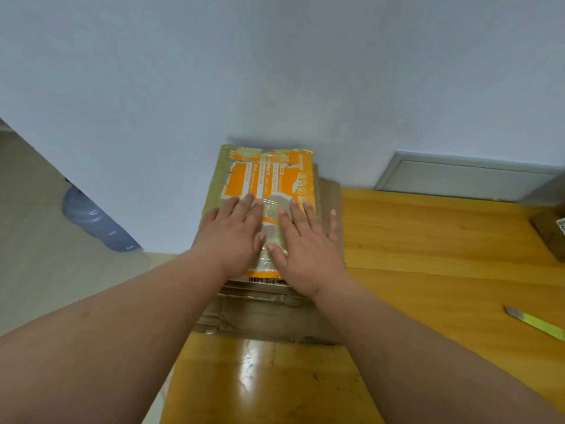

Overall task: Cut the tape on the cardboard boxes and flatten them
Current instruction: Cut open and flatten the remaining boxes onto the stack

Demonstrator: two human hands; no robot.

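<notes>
— Why are both your hands spread flat on the box (269, 175)?
— Your left hand (234, 232) and right hand (305, 240), fingers straight, press it flat at the surface's (428, 240) far left edge; the knife (535, 322) lies aside, unneeded

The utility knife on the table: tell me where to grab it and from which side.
Grip the utility knife by its yellow-green handle, coming from above with the right hand. The bare blade tip points left toward the cardboard, so the handle end, running off frame to the right, is probably the safe part.
</notes>
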